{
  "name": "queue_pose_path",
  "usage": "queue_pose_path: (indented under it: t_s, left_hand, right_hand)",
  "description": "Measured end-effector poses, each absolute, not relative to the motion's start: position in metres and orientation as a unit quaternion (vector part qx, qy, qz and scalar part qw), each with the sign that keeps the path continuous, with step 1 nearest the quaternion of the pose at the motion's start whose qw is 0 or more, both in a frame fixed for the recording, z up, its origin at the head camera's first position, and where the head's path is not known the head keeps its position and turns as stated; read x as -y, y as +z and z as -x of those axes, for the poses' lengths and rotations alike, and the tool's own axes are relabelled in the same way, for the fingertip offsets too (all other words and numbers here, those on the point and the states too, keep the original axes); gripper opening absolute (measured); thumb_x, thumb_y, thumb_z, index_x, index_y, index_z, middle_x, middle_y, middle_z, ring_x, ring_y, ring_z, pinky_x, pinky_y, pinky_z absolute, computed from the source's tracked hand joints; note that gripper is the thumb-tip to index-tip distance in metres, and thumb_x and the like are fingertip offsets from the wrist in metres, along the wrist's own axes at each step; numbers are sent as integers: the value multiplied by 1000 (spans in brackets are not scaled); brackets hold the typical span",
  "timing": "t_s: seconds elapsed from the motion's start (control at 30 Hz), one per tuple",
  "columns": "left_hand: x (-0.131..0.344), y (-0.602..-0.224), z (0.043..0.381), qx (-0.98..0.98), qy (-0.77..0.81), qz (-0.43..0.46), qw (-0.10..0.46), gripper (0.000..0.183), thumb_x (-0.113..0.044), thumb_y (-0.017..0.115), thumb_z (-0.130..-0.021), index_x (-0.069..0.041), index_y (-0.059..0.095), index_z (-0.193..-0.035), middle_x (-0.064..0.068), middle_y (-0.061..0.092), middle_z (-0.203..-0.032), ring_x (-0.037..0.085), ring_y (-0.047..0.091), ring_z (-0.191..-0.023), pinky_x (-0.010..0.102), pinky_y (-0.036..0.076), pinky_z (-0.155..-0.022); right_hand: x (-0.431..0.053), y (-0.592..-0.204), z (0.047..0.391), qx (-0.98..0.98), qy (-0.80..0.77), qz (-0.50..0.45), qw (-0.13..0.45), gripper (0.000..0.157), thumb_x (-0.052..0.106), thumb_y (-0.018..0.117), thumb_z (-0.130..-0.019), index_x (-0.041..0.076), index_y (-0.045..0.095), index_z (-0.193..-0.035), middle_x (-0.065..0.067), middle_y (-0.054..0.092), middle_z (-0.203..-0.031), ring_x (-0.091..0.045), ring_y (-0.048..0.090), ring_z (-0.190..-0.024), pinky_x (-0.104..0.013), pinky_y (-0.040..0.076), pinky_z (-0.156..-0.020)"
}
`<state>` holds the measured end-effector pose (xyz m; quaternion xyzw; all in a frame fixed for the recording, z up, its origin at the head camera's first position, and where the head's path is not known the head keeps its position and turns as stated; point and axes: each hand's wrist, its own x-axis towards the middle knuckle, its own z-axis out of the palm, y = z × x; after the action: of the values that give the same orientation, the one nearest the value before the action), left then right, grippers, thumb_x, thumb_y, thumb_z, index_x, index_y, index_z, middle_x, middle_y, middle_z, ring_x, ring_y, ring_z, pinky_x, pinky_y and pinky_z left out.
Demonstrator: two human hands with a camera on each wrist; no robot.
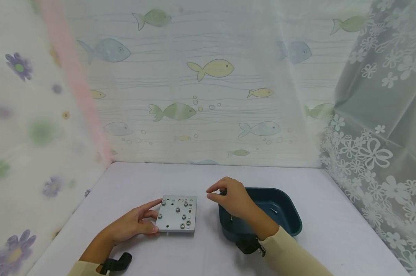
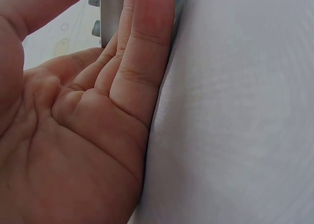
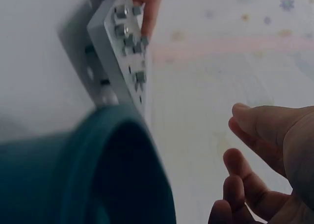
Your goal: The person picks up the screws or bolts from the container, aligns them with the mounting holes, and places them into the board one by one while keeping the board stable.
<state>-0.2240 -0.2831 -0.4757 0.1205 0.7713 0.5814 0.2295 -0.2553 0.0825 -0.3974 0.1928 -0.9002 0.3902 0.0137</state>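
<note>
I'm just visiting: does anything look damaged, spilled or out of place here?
Nothing stands out to me. The left hand grips a metal plate that looks undamaged, and the loose screws I can make out lie inside the dark blue tray, not spilled.

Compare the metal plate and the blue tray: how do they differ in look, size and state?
Colour: the metal plate is silver-grey; the blue tray is dark blue.
Shape: the plate is flat with square corners; the tray is hollow with rounded corners.
Size: the plate looks smaller than the tray.
Shared: both stand on the white table.
</note>
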Motion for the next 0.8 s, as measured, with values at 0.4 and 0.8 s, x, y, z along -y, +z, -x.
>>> queue_pose_path:
  t_s: [0.4, 0.8]
  left_hand:
    - [285, -475, 223, -770, 581, -126, 231, 99, -16, 81, -88, -15, 21, -167, 15, 65, -129, 26, 71, -103, 31, 53, -91]
    - [286, -474, 224, -772, 579, -128, 227, 99, -17, 82, -89, -19, 22, -167, 16, 61, -131, 27, 71, -100, 32, 54, -90]
  right_hand:
    - [-134, -407, 285, 884, 417, -208, -44, 17, 32, 75, -96, 25, 82, -110, 7, 75, -110, -14, 65, -101, -33, 54, -86]
    - [-177, -413, 304, 883, 403, -224, -82, 23, 29, 75, -96, 14, 82, -112, 0, 78, -104, -13, 68, -91, -33, 56, -80]
